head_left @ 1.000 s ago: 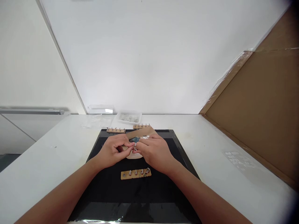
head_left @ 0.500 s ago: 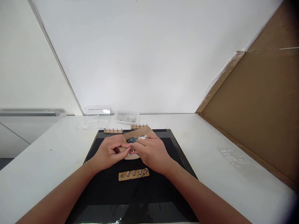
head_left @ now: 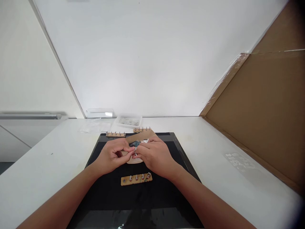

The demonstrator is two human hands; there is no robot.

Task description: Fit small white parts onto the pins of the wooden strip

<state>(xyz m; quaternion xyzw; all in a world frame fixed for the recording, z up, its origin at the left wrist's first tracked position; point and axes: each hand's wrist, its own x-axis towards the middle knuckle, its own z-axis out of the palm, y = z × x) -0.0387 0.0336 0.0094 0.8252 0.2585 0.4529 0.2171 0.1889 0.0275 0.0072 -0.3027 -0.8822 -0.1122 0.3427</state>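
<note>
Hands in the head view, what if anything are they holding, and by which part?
A small metal piece, pinched where the left hand and right hand meet; it is too small and covered to tell by which part.

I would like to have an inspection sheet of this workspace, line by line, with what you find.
Surface: black mat on a white table.
Job's things: small metal piece at the fingertips; near strip with four metal fittings and a dark round mark at its left end; tan piece, partly hidden.
Clutter: two strips with fittings, far-left strip and far-middle strip; white tray holding small pieces; clear plastic.
Grip: left hand and right hand meet at the metal piece; exact hold too small to tell.
Cables: nothing seen.
Surroundings: white wall behind; brown panel at right.
</note>
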